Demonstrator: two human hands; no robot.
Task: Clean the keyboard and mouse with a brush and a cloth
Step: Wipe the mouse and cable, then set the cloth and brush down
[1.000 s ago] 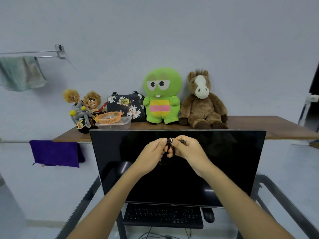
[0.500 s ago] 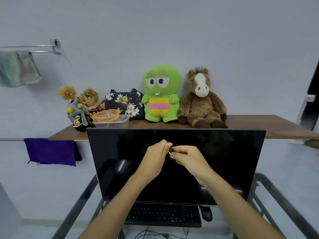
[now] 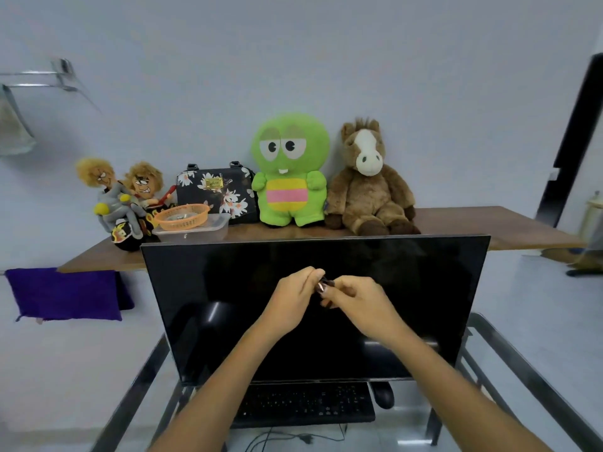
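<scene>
Between both hands (image 3: 321, 293), small unclear object (image 3: 323, 284).

monitor (image 3: 228, 305) screen glossy black, reflective. keyboard (image 3: 303, 404) and mouse (image 3: 382, 393) matt black plastic. shelf (image 3: 456, 223) brown wood grain, matt. green toy (image 3: 290, 171) and horse (image 3: 368, 181) fuzzy plush. purple cloth (image 3: 65, 293) soft fabric. basket (image 3: 181, 216) orange plastic mesh, sits in clear plastic tray (image 3: 208, 231). desk frame (image 3: 130, 396) shiny metal

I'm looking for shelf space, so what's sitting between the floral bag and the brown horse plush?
In the head view, the green plush sits between the floral bag and the brown horse plush, apparently touching both.
</scene>
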